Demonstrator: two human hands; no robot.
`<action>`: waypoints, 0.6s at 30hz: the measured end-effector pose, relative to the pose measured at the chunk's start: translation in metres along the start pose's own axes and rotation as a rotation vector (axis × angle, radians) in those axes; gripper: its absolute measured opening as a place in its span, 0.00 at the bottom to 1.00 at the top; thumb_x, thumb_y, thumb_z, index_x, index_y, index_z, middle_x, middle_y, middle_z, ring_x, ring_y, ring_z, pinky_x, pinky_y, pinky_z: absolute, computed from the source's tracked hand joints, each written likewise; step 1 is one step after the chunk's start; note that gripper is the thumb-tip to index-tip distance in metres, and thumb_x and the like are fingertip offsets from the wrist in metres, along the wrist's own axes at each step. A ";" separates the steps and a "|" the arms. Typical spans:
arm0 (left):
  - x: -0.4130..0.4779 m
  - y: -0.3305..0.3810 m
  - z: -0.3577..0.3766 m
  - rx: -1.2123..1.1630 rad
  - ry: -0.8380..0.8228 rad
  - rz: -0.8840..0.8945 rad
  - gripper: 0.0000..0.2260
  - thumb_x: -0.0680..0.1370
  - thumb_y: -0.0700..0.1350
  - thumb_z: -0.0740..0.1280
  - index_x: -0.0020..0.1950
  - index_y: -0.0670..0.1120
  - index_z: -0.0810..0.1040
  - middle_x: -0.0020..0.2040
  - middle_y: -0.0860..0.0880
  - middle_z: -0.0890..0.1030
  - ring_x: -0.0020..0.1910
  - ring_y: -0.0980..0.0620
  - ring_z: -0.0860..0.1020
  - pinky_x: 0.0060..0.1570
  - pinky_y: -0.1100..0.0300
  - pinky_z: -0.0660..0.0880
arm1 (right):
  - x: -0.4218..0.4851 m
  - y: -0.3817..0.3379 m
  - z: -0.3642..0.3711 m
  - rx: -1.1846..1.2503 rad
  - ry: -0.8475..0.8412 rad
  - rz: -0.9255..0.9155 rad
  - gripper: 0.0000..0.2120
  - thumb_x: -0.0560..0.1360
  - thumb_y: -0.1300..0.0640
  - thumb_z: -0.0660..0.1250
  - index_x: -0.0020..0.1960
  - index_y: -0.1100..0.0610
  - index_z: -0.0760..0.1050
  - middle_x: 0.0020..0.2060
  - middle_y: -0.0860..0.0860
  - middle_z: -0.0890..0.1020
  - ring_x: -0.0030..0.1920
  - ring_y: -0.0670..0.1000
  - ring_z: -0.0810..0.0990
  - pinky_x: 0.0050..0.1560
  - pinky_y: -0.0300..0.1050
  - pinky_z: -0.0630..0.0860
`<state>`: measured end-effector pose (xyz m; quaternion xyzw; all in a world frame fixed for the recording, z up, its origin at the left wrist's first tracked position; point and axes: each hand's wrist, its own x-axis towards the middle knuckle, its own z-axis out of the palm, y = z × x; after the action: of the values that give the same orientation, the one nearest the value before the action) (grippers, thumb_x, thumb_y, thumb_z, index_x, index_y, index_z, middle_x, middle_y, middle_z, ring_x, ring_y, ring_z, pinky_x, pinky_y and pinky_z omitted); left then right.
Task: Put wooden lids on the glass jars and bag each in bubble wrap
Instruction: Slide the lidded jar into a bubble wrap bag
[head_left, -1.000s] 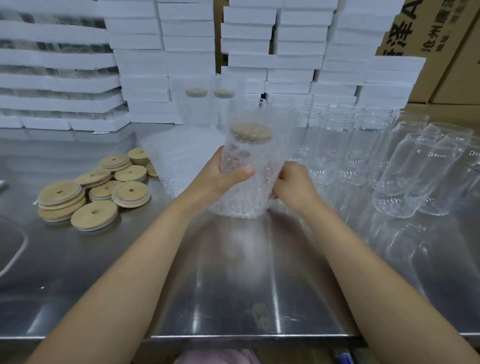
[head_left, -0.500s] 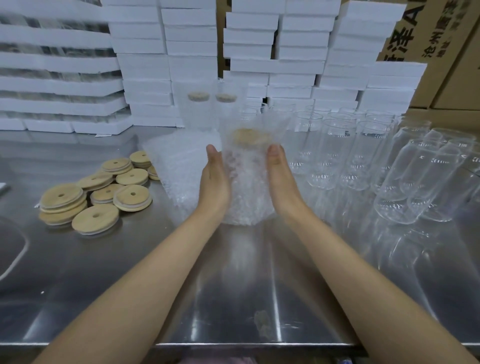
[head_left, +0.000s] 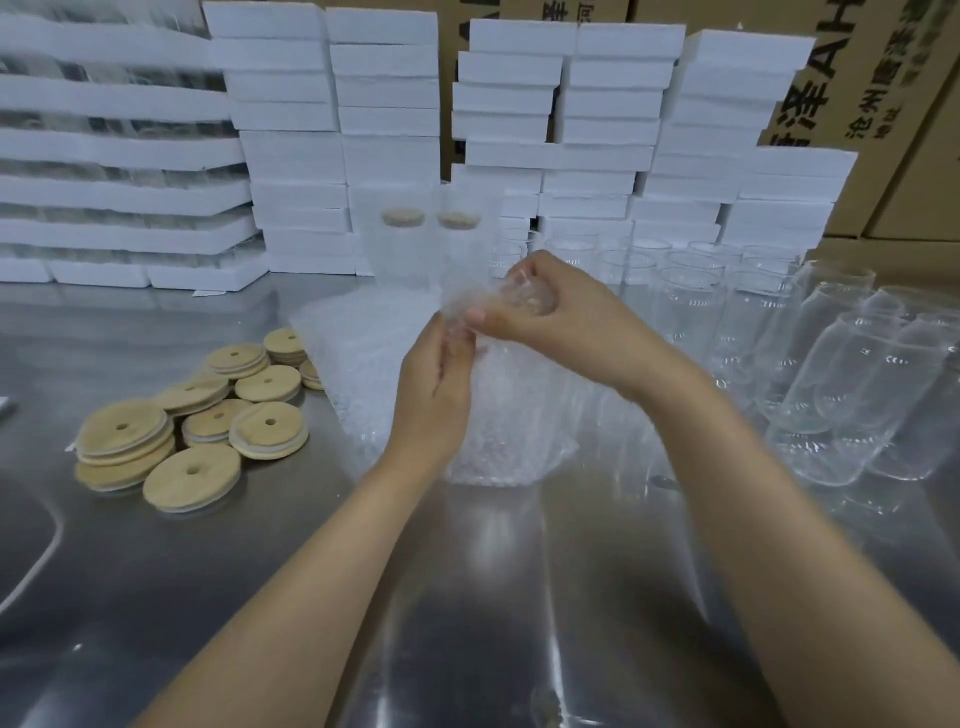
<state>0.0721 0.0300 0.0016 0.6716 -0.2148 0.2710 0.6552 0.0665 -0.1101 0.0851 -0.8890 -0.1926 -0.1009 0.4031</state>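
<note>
lidded jar (head_left: 511, 395) stood upright on steel table (head_left: 467, 597), long axis vertical, lid end up, sheathed in bubble-wrap bag (head_left: 519, 460) | bag top folded over lid, pinched by right hand (head_left: 550, 312) | bag's upper left edge pinched by left hand (head_left: 436, 395)

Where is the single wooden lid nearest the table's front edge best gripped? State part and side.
Probably pinch the lid by its rim from above, coming in from the near right. It lies flat on the steel table, so only the thin rim offers purchase. Those sides are free, while the lid stack crowds its far left.
</note>
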 end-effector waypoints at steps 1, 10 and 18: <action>0.001 -0.001 0.001 0.026 0.029 -0.013 0.11 0.82 0.48 0.54 0.53 0.49 0.76 0.47 0.52 0.80 0.47 0.63 0.76 0.47 0.70 0.71 | 0.004 -0.004 -0.006 -0.073 -0.039 -0.007 0.22 0.70 0.35 0.70 0.54 0.49 0.72 0.48 0.41 0.80 0.48 0.40 0.77 0.41 0.37 0.71; 0.005 -0.006 0.004 0.127 0.223 0.012 0.14 0.82 0.52 0.55 0.37 0.53 0.70 0.33 0.56 0.71 0.34 0.62 0.70 0.36 0.69 0.65 | 0.023 -0.020 -0.017 -0.398 -0.367 0.031 0.36 0.64 0.32 0.72 0.66 0.43 0.62 0.45 0.36 0.72 0.45 0.41 0.76 0.40 0.39 0.72; 0.007 -0.026 -0.004 0.413 0.261 -0.069 0.19 0.81 0.54 0.48 0.52 0.50 0.78 0.49 0.57 0.80 0.50 0.58 0.76 0.48 0.62 0.70 | 0.040 -0.005 -0.038 -0.251 -0.178 0.046 0.25 0.67 0.38 0.73 0.59 0.39 0.67 0.48 0.38 0.74 0.45 0.40 0.77 0.30 0.35 0.74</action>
<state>0.0938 0.0356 -0.0133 0.7577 -0.0453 0.3711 0.5350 0.0996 -0.1255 0.1271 -0.9419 -0.1932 -0.0355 0.2725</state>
